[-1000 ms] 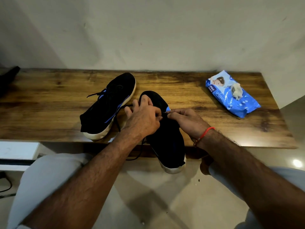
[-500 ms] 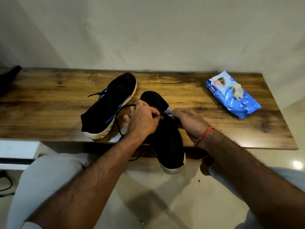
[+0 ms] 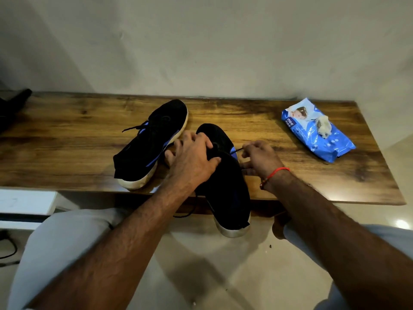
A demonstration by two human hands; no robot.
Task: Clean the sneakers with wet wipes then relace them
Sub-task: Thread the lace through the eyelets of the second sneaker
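Two black sneakers with white soles lie on the wooden table point(image 3: 67, 153). The left sneaker point(image 3: 152, 144) is laced, its lace ends loose. The right sneaker point(image 3: 225, 182) juts over the table's front edge. My left hand point(image 3: 192, 157) grips the right sneaker over its tongue, fingers curled on the upper. My right hand point(image 3: 261, 157) pinches the black lace point(image 3: 237, 150), drawn taut to the right of the sneaker's eyelets. Another length of lace hangs below the table edge, under my left wrist.
A blue wet-wipes pack point(image 3: 317, 130) with a crumpled used wipe point(image 3: 323, 128) on top lies at the table's right end. A dark object point(image 3: 13, 106) sits at the far left. The wall stands right behind the table. My knees are below the table edge.
My right hand has moved right, away from my left hand, pulling the lace out taut. My left hand has stayed on the right sneaker.
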